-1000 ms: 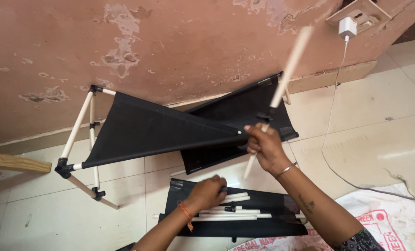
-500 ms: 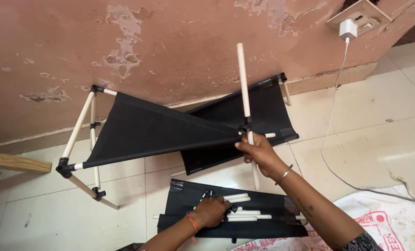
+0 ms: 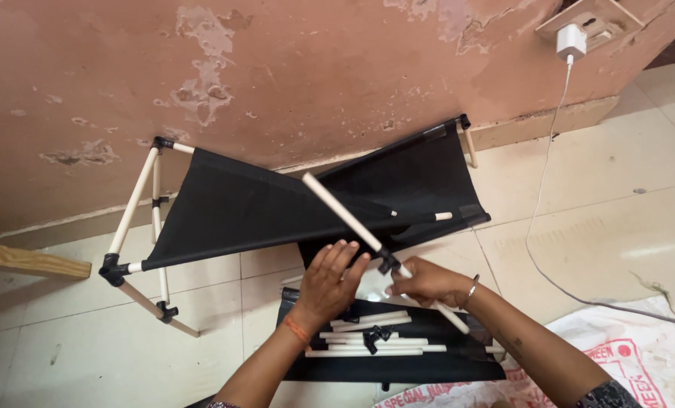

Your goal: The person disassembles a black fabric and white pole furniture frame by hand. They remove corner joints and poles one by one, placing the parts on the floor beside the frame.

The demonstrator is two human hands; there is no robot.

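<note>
Wooden plank [image 3: 27, 262] at far left, against the pink wall [image 3: 277, 68]. Next, half-built frame [image 3: 137, 227] of cream rods and black joints, standing on the tiled floor [image 3: 594, 196], black cloth [image 3: 239, 215] stretched across it toward a second black panel [image 3: 421, 177] by the wall. Left hand [image 3: 330, 283] in the middle, fingers spread and open, fingertips touching a cream rod [image 3: 345, 215] that slants up and left, nothing gripped. Black joint [image 3: 387, 262] on that rod just beside the left fingertips. Right hand [image 3: 424, 281] closed around the same rod just below the joint, bangle on the wrist. Under both hands, black sheet [image 3: 428, 366] flat on the floor, carrying loose rods [image 3: 368, 344] and a small black connector [image 3: 374, 336]. Printed sack [image 3: 640, 355] at lower right. White cable [image 3: 538, 204] running up to a charger [image 3: 570, 39] in the wall socket, top right.
</note>
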